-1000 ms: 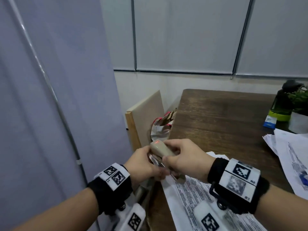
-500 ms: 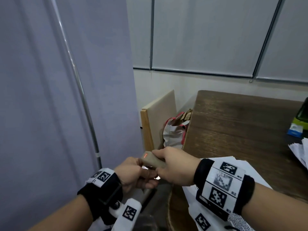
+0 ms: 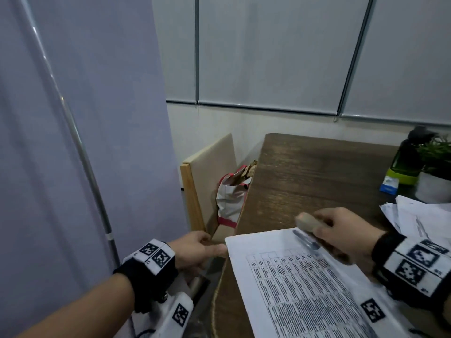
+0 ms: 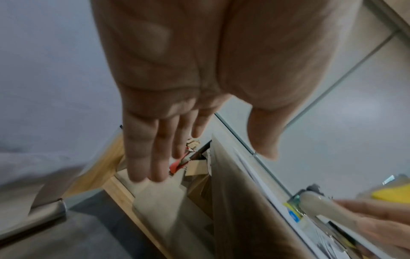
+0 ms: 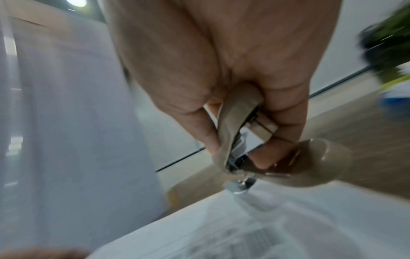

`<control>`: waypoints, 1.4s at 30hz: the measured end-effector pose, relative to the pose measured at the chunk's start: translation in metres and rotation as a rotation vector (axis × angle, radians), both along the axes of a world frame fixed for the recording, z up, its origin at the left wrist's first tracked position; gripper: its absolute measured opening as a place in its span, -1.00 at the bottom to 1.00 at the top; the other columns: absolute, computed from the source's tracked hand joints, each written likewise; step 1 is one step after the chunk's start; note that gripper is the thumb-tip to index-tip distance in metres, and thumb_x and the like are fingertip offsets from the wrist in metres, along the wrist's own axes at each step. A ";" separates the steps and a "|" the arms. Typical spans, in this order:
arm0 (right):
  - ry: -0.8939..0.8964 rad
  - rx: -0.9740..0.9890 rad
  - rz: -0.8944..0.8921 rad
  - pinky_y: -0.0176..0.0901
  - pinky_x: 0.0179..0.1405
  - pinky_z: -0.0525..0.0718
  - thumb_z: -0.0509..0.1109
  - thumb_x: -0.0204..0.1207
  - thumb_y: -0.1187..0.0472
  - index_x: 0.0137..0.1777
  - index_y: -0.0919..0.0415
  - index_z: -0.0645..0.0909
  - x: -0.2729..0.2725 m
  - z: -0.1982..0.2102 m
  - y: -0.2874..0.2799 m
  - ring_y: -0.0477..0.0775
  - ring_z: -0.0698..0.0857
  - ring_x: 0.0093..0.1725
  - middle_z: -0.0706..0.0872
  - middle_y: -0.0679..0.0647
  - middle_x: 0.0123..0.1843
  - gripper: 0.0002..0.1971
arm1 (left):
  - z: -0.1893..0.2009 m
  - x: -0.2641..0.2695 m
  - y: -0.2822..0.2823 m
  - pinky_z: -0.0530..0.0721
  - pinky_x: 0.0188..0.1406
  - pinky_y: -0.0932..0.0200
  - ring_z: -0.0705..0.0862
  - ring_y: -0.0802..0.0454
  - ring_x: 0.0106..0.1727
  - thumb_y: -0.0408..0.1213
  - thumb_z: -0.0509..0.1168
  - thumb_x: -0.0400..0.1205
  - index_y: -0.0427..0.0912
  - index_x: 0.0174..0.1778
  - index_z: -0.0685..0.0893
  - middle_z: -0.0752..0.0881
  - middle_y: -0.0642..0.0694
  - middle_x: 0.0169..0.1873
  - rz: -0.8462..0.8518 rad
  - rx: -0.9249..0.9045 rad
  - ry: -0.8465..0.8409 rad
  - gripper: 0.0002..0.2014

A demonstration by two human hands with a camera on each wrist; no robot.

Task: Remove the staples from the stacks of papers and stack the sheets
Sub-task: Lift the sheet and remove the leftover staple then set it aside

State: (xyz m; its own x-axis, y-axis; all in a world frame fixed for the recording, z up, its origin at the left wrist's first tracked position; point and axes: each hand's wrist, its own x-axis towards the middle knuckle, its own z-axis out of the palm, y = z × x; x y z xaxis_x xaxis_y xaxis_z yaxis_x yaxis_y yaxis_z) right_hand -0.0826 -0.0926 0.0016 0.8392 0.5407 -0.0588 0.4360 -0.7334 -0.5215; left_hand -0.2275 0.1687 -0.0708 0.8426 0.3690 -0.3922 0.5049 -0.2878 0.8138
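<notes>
My hands have split up now: right hand (image 3: pixel 341 230) is back over the counter (image 3: pixel 317 172), clamping the staple remover (image 3: pixel 308 222) above the papers' (image 3: pixel 300 284) 12 o'clock edge. Left hand (image 3: pixel 195 250) hangs loose, empty, at 9 o'clock. Probably dumped a staple; next stack's turn.

Both forearms are bare, each ending in a wide black wristband (image 3: pixel 146 276) that carries white panels printed with black square coded markers. Below the left wristband hangs a white camera housing (image 3: pixel 170 311) bearing another coded marker, fixed by a small metal screw with a thin dark cable trailing beneath it. The right wristband (image 3: pixel 412 267) shows two larger marker panels side by side, with a further marker on a white piece just below it; the left hand (image 3: pixel 195 250) and right hand (image 3: pixel 341 228) wear no gloves.
</notes>
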 end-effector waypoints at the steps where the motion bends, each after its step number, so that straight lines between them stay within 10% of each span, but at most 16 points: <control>1: -0.032 -0.011 -0.087 0.02 -0.31 0.66 0.31 0.60 0.06 -0.07 0.19 0.71 0.015 -0.003 -0.014 0.17 0.72 -0.38 0.79 0.13 -0.29 -0.77 | 0.003 0.006 -0.006 0.70 -0.37 0.21 0.67 0.01 -0.09 0.00 0.43 0.60 -0.20 0.50 0.39 0.64 -0.08 0.05 -0.048 -0.007 0.034 -0.37; 6: 0.032 -0.106 -0.307 -0.05 -0.02 0.65 0.27 0.62 -0.08 0.02 0.24 0.72 0.062 -0.018 -0.057 0.14 0.74 -0.10 0.79 0.14 -0.11 -0.61 | 0.006 0.032 -0.018 0.63 0.26 0.16 0.68 0.05 0.21 0.06 0.53 0.49 -0.10 0.35 0.63 0.74 0.05 0.16 -0.298 0.185 0.099 -0.44; 9: -0.145 -0.147 -0.320 0.01 0.35 0.55 0.33 0.58 -0.12 0.42 0.23 0.55 0.064 -0.019 -0.061 0.21 0.59 0.34 0.61 0.19 0.37 -0.47 | 0.004 0.037 -0.015 0.60 0.37 0.12 0.70 0.07 0.24 0.08 0.56 0.45 0.01 0.16 0.72 0.76 0.07 0.18 -0.331 0.223 0.130 -0.58; 11: -0.257 -0.116 -0.205 -0.10 0.28 0.55 0.33 0.60 -0.02 0.40 0.11 0.56 0.050 -0.014 -0.058 0.14 0.57 0.31 0.58 0.12 0.35 -0.59 | 0.002 0.036 -0.012 0.58 0.44 0.05 0.70 0.06 0.28 0.29 0.59 0.25 0.01 0.15 0.75 0.78 0.06 0.20 -0.343 0.215 0.112 -0.37; 13: -0.223 -0.148 -0.081 -0.19 0.02 0.58 0.30 0.59 0.03 0.10 0.02 0.63 0.034 -0.015 -0.058 0.03 0.66 0.04 0.70 0.01 0.08 -0.83 | 0.002 0.034 -0.011 0.63 0.36 0.11 0.72 0.12 0.20 0.44 0.57 0.09 0.00 0.25 0.72 0.77 0.08 0.20 -0.348 0.190 0.127 -0.12; 16: -0.041 -0.377 -0.026 -0.13 0.05 0.67 0.26 0.55 -0.08 -0.07 0.11 0.56 0.018 -0.028 -0.061 0.00 0.71 0.00 0.73 0.00 0.00 -0.75 | 0.006 0.028 -0.018 0.60 -0.26 0.46 0.64 0.31 -0.27 0.14 0.49 0.49 -0.04 0.39 0.63 0.74 0.10 -0.02 -0.338 0.126 0.162 -0.41; 19: 0.091 -0.462 -0.055 -0.19 0.00 0.66 0.20 0.58 -0.17 -0.13 0.19 0.55 0.001 -0.024 -0.051 0.05 0.71 -0.02 0.67 0.00 -0.16 -0.61 | 0.006 0.023 -0.024 0.55 -0.43 0.53 0.62 0.39 -0.44 0.00 0.46 0.57 -0.08 0.34 0.66 0.74 0.16 -0.15 -0.321 0.108 0.144 -0.55; 24: 0.295 -0.302 0.043 -0.24 -0.46 0.52 0.35 0.53 -0.12 -0.09 0.22 0.47 -0.036 -0.011 -0.001 -0.04 0.58 -0.39 0.59 0.02 -0.27 -0.63 | 0.001 0.005 -0.020 0.70 0.28 -0.04 0.81 -0.04 0.11 0.14 0.66 0.20 -0.08 0.11 0.82 0.86 -0.04 0.01 -0.239 0.096 0.092 -0.39; 27: 0.333 -0.215 0.053 -0.18 -0.33 0.63 0.42 0.44 -0.13 -0.23 0.13 0.47 -0.041 -0.016 0.015 0.03 0.64 -0.32 0.61 0.03 -0.25 -0.66 | 0.005 -0.006 -0.014 0.78 0.05 -0.01 0.85 -0.03 -0.07 -0.19 0.61 0.40 -0.11 0.06 0.79 0.87 -0.06 -0.14 -0.047 0.191 -0.015 -0.68; 31: 0.278 -0.105 -0.010 -0.09 0.26 0.61 0.50 0.33 -0.26 0.41 0.18 0.47 -0.030 -0.019 0.007 0.07 0.63 0.29 0.62 0.06 0.34 -0.25 | 0.028 -0.017 -0.006 0.81 -0.10 -0.04 0.86 -0.11 -0.17 -0.41 0.58 0.45 -0.22 0.06 0.74 0.87 -0.15 -0.20 0.108 0.117 -0.268 -0.71; 35: 0.452 0.396 0.053 0.09 0.24 0.70 0.57 0.41 0.07 0.21 0.16 0.68 -0.030 -0.004 -0.001 0.04 0.80 0.08 0.81 0.08 0.13 -0.60 | 0.067 -0.010 -0.013 0.80 -0.04 -0.14 0.85 -0.23 -0.12 -0.52 0.56 0.40 -0.32 0.09 0.72 0.86 -0.26 -0.15 0.187 -0.012 -0.530 -0.65; 42: -0.142 0.781 -0.009 -0.07 -0.20 0.73 0.34 0.62 0.27 0.08 0.32 0.71 -0.050 0.122 -0.025 -0.03 0.71 -0.19 0.80 0.31 -0.04 -0.83 | 0.185 0.032 -0.057 0.76 0.08 -0.06 0.80 -0.04 0.03 -0.36 0.42 0.61 -0.14 0.20 0.65 0.81 -0.16 0.07 0.251 0.016 -1.038 -0.75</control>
State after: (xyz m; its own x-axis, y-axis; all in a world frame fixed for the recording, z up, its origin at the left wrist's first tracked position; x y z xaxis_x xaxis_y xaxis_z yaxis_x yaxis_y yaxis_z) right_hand -0.1324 -0.1174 0.1232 0.8149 0.3741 0.4428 0.5327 -0.1822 -0.8264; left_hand -0.1957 0.1113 0.1145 0.6610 0.5770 0.4797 -0.3865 -0.2861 0.8768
